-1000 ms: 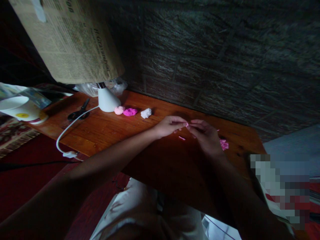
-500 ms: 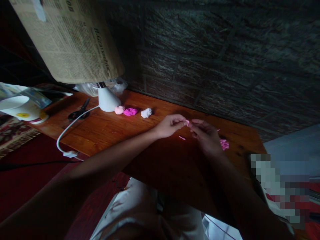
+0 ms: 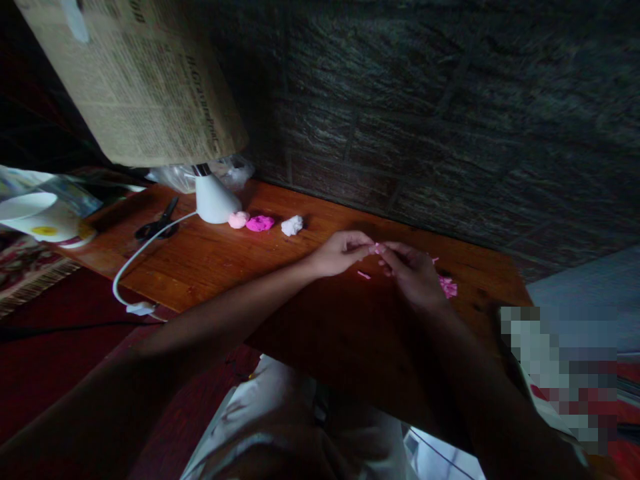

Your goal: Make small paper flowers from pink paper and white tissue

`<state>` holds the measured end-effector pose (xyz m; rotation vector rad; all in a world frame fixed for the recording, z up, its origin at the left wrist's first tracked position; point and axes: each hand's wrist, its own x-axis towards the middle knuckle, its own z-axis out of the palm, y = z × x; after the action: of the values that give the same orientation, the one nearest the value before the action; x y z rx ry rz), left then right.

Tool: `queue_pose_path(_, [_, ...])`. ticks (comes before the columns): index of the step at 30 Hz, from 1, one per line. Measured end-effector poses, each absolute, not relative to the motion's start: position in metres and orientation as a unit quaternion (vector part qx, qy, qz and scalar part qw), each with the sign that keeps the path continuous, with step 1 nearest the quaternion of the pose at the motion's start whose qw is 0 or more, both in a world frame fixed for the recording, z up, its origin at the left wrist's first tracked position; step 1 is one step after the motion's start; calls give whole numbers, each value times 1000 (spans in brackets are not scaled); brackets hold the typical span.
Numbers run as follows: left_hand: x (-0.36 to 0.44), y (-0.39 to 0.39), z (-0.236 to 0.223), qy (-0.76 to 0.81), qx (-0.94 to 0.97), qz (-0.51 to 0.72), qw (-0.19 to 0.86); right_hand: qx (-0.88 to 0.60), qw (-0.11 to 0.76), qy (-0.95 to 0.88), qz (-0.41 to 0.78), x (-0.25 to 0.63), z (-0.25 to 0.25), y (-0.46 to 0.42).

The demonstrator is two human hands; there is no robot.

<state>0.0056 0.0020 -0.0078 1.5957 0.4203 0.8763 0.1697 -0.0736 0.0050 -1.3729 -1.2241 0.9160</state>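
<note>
Between the fingertips of both hands is a small pink piece of what looks like modelling clay (image 3: pixel 377 248). My left hand (image 3: pixel 345 253) pinches it from the left, and my right hand (image 3: pixel 413 267) pinches it from the right. On the wooden table just below the fingers lies a thin pink strip (image 3: pixel 364 275). A pink, petalled clump (image 3: pixel 449 287) rests beyond my right hand, partly covered by it. Farther left sit three lumps: pale pink (image 3: pixel 239 219), bright magenta (image 3: pixel 260 223) and white (image 3: pixel 293 225).
A lamp with a white base (image 3: pixel 216 200) and newsprint shade (image 3: pixel 165 87) stands at the back left, its cord (image 3: pixel 120 270) hanging over the table edge. Scissors (image 3: pixel 157 228) and a paper cup (image 3: pixel 40 217) are to the left. A dark brick wall (image 3: pixel 400 120) rises behind the table.
My right hand's fingers have closed in slightly around the pink piece, so less of it shows. The lumps and the strip stay where they were.
</note>
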Motion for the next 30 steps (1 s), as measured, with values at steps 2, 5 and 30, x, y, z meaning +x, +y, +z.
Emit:
queue_pose_path(2, [6, 4, -9, 177, 689, 383, 589, -575, 497, -539, 362, 170, 3, -74])
queue_pose_path(5, [5, 6, -11, 178, 693, 391, 579, -572, 476, -576, 338, 167, 2, -74])
queue_pose_path(30, [4, 5, -10, 220, 667, 401, 588, -575, 519, -523, 356, 167, 1, -73])
